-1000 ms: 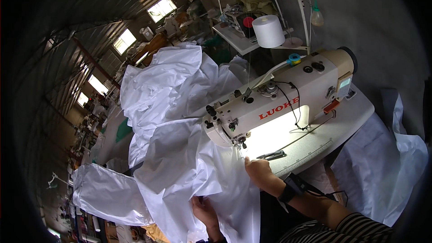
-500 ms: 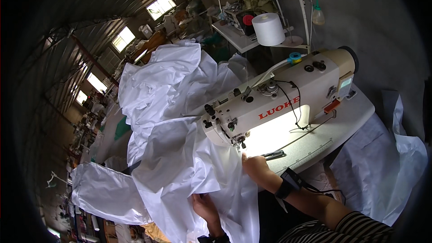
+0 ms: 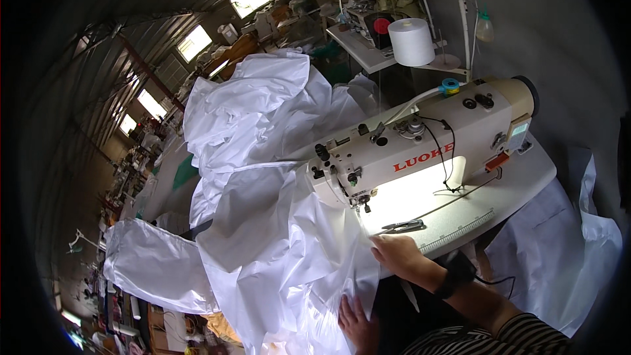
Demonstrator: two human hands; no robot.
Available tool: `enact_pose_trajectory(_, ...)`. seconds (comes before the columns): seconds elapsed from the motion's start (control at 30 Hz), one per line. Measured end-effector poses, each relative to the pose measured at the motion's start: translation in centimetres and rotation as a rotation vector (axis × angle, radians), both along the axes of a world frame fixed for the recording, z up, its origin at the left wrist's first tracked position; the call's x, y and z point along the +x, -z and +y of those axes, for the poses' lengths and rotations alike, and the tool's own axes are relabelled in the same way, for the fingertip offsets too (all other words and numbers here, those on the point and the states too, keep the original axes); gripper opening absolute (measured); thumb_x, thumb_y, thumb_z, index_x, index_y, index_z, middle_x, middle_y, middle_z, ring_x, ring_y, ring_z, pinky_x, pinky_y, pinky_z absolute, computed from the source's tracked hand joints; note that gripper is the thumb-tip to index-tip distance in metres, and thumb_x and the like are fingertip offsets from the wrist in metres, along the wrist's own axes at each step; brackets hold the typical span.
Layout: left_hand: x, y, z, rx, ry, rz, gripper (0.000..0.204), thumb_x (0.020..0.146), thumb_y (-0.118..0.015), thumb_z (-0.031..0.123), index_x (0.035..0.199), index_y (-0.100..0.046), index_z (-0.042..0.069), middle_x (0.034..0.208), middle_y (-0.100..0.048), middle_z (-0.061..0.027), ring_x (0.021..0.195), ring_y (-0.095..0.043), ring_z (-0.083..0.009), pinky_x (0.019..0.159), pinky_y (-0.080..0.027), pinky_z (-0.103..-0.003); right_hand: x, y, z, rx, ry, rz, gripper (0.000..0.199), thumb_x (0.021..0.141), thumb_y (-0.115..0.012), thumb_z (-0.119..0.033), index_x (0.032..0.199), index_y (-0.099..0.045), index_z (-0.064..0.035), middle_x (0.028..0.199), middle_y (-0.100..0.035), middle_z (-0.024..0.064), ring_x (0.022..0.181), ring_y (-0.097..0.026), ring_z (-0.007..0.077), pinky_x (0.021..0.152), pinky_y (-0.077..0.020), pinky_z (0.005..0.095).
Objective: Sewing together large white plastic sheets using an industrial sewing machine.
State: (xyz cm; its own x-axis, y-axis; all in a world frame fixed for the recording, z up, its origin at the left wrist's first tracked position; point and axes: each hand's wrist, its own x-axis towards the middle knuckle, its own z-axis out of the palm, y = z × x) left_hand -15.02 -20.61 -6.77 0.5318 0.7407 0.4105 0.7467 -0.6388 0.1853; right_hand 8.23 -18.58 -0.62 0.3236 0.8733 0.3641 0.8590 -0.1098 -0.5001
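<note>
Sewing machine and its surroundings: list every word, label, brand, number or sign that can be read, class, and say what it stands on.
Red capital lettering on the sewing machine's arm: readable, but not copied here.
Lit display at the machine's right end: too small to read.
Ruler scale along the tabletop: numbers too small to read.

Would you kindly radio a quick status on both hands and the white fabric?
Left hand spread on white fabric; right hand at its edge, grip unclear. Fabric rumpled beside sewing machine. Small metal tool on machine bed, near right hand.
</note>
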Motion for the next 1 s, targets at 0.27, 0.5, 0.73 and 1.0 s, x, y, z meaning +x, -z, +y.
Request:
enact_pose_trajectory(0.27,-9.5,-0.8,0.4,-0.44,-0.318,-0.741,0.031,0.08,-0.055,-0.002,0.11,-0.062,-0.005,0.088,-0.067,-0.0191,0.073,-0.061,-0.0205,0.064,-0.051,-0.031,-3.2,6.6,-6.0,-0.632,-0.426,0.419,0.041,0.098,-0.05,-0.021,0.135,-0.048,-0.003,0.107,-0.067,0.0193,0.098,-0.065,0.0351,0.086,-0.0512,0.0423)
enact_pose_trajectory(0.5,-7.7,-13.1,4.3,-0.495,0.206,-0.761,0.04,0.075,-0.048,-0.012,0.109,-0.063,0.001,0.097,-0.068,-0.0085,0.075,-0.065,-0.0171,0.06,-0.052,-0.027,-16.6,13.0,9.6,-0.492,-0.816,0.558,0.046,0.096,-0.055,-0.015,0.137,-0.042,0.0012,0.124,-0.058,0.023,0.118,-0.056,0.0358,0.1,-0.0444,0.0403)
enact_pose_trajectory(0.73,-7.3,-21.7,5.6,-0.184,0.595,-0.163,0.042,0.068,-0.069,0.002,0.11,-0.063,0.004,0.097,-0.063,-0.0133,0.083,-0.064,-0.0317,0.066,-0.054,-0.039,-24.4,10.8,19.3,-0.562,-0.768,0.465,0.046,0.095,-0.056,-0.014,0.136,-0.043,0.002,0.121,-0.06,0.0223,0.114,-0.058,0.0351,0.099,-0.0453,0.0406)
enact_pose_trajectory(1.0,-10.5,-23.2,6.0,-0.127,0.45,-0.046,0.023,0.072,-0.071,0.009,0.095,-0.066,0.008,0.096,-0.059,-0.0059,0.087,-0.063,-0.0258,0.065,-0.053,-0.036,-20.9,10.4,13.4,-0.484,-0.69,0.628,0.046,0.094,-0.058,-0.014,0.134,-0.045,0.0029,0.117,-0.062,0.0215,0.11,-0.06,0.0343,0.097,-0.0463,0.041)
